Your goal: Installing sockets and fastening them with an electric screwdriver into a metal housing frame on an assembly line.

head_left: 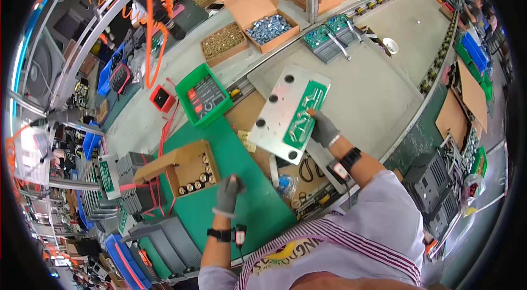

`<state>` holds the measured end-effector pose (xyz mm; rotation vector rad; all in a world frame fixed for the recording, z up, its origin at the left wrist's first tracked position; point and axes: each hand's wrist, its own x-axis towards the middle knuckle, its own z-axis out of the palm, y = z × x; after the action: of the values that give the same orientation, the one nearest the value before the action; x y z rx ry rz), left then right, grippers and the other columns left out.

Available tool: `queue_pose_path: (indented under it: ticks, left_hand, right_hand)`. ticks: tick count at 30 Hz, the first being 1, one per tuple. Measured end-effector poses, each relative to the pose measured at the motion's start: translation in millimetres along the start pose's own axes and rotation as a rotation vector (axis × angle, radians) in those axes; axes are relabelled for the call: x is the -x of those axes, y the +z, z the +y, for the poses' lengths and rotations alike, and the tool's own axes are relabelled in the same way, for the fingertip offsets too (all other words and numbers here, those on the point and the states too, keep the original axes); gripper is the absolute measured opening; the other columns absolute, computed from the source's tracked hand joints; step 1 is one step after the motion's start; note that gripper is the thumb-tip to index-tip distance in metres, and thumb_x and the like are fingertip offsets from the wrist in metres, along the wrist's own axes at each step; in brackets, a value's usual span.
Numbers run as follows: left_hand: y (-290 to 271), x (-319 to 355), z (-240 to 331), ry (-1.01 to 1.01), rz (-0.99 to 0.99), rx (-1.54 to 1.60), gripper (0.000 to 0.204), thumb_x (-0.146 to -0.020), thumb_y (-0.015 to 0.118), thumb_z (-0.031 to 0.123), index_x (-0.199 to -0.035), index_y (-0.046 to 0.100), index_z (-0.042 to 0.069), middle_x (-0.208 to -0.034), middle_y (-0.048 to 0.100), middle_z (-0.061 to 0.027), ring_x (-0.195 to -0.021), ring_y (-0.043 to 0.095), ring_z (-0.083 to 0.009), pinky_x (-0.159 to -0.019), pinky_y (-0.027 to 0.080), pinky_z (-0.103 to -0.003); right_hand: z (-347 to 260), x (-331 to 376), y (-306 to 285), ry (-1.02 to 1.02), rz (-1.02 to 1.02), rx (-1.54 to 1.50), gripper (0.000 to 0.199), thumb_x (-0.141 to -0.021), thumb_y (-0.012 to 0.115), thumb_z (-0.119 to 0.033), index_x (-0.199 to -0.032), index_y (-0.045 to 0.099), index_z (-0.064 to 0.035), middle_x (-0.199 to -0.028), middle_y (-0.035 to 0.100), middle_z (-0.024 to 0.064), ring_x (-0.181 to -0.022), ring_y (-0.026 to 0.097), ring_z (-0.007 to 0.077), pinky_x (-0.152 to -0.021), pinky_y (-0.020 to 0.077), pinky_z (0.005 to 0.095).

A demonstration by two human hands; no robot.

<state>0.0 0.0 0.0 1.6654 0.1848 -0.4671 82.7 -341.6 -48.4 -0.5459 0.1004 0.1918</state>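
My right hand (pixel 324 128), in a grey glove with bare fingertips, is over the right edge of a long green board (pixel 295 135). Its fingers are drawn together at the board's surface; anything between them is too small to make out. Pale strip-like parts lie on that board, which rests on a white plate (pixel 273 114) with black round feet. My left hand (pixel 228 195), also gloved, is closed above the green mat (pixel 255 196). Its curled fingers hide whatever they may hold. Beside it stands an open cardboard box (pixel 174 180) with several short cylindrical parts.
A green bin (pixel 218 110) holds dark printed panels. Cardboard boxes of blue parts (pixel 269 29) and brassy parts (pixel 224 43) stand farther back. Circuit boards (pixel 324 35) lie on grey housings beyond the plate. An orange air hose (pixel 151 32) hangs at upper left.
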Motion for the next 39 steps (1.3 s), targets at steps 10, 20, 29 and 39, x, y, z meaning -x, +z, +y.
queue_pose_path:
  ticks: [10, 20, 29, 39]
  left_hand:
    - [43.0, 3.2, -13.2, -0.209, 0.050, 0.032, 0.041, -0.085, 0.048, 0.027, -0.106, 0.047, -0.008, -0.087, 0.056, -0.0123, -0.077, 0.057, -0.0211, -0.068, 0.051, -0.033]
    - [59.9, 1.5, -34.8, -0.246, 0.062, 0.093, 0.033, -0.086, 0.048, 0.021, -0.104, 0.048, -0.006, -0.084, 0.054, -0.0099, -0.074, 0.056, -0.0186, -0.068, 0.050, -0.033]
    - [69.0, 16.7, -43.6, -0.275, 0.141, 0.102, 0.032, -0.085, 0.050, 0.020, -0.105, 0.050, -0.005, -0.081, 0.055, -0.0068, -0.072, 0.055, -0.0137, -0.066, 0.048, -0.026]
    - [41.1, 97.9, -70.3, -0.174, 0.265, -0.177, 0.037, -0.083, 0.050, 0.031, -0.103, 0.052, 0.000, -0.083, 0.058, -0.0130, -0.077, 0.055, -0.0233, -0.068, 0.043, -0.032]
  right_hand:
    - [-11.7, -175.7, -37.4, -0.158, 0.403, -0.221, 0.033, -0.071, 0.064, -0.011, -0.101, 0.051, -0.0056, -0.097, 0.056, 0.0069, -0.087, 0.053, 0.0220, -0.078, 0.0435, 0.0360]
    - [-15.2, -204.4, -37.6, -0.215, 0.504, -0.253, 0.029, -0.071, 0.064, -0.011, -0.095, 0.051, -0.0012, -0.090, 0.056, 0.0080, -0.080, 0.053, 0.0199, -0.069, 0.0450, 0.0319]
    - [-36.6, -208.2, -75.6, 0.013, 0.339, -0.187, 0.032, -0.073, 0.064, -0.014, -0.101, 0.051, -0.0084, -0.089, 0.056, 0.0084, -0.082, 0.054, 0.0219, -0.069, 0.0472, 0.0357]
    - [-15.4, -127.6, -30.0, 0.131, 0.443, 0.082, 0.030, -0.087, 0.040, -0.020, -0.110, 0.039, -0.0017, -0.103, 0.043, 0.0213, -0.096, 0.046, 0.0365, -0.087, 0.0414, 0.0480]
